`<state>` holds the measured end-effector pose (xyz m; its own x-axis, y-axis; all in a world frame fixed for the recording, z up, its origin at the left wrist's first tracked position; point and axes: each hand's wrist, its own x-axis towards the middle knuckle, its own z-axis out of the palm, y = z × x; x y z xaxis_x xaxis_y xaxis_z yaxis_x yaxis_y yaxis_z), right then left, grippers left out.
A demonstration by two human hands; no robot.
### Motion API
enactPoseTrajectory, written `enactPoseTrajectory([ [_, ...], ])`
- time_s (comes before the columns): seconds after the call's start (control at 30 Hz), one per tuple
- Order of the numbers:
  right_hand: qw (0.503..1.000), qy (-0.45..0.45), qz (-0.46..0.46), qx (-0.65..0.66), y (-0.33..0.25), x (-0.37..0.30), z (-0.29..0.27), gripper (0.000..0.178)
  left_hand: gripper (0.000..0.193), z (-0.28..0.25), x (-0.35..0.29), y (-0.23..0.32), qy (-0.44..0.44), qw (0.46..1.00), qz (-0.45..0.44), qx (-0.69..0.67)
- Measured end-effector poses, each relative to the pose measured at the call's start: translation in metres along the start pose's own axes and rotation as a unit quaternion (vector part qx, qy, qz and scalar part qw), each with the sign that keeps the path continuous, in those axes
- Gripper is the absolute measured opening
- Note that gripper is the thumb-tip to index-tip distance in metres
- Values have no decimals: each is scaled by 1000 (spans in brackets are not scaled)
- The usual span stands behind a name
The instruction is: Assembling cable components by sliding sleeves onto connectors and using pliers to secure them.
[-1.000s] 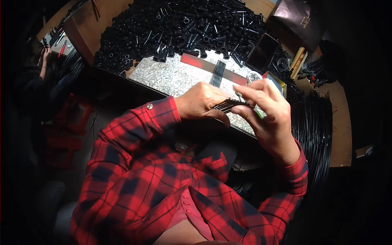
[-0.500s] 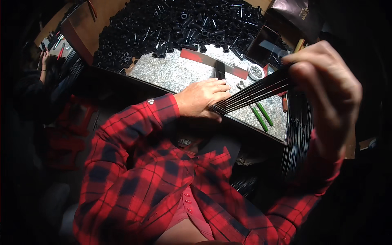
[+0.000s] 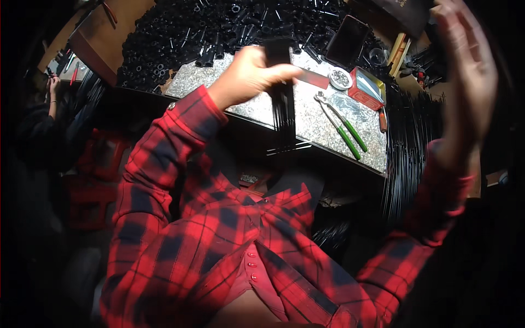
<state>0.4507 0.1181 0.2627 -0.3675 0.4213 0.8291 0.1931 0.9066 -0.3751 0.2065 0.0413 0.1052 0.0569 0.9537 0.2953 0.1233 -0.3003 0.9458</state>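
My left hand (image 3: 249,76) is raised over the near edge of the worktop, its fingers around a bundle of thin black rods (image 3: 283,112) with the thumb across it. The bundle hangs upright past the worktop edge, blurred by motion; two pale rod ends stick out sideways at its foot. Raised high on the right, my right hand (image 3: 470,71) has its fingers stretched out and shows nothing in them, though it is smeared. Pliers with green handles (image 3: 344,131) lie on the speckled worktop (image 3: 317,136). Behind the bundle, a red-and-grey flat bar (image 3: 314,80) is partly hidden.
A heap of black tubular parts (image 3: 219,27) covers the back. To its right lie a dark phone (image 3: 348,39), a round white dish of small bits (image 3: 340,79) and a red tin (image 3: 366,87). Long black rods (image 3: 407,142) hang off the right edge. A co-worker's hand (image 3: 53,85) shows far left.
The bundle has swung from slanting between both hands to hanging upright in my left hand. My right hand has let go of it and moved up and right.
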Motion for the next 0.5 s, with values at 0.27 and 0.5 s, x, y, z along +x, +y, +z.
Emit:
enactPoseTrajectory([
  [0.27, 628, -203, 482, 576, -41, -253, 159, 43, 21, 3, -60, -93, 303, 905, -93, -285],
  [0.5, 639, 119, 488, 583, -14, -247, 203, 48, 25, 32, -83, -98, 356, 853, -130, -358],
])
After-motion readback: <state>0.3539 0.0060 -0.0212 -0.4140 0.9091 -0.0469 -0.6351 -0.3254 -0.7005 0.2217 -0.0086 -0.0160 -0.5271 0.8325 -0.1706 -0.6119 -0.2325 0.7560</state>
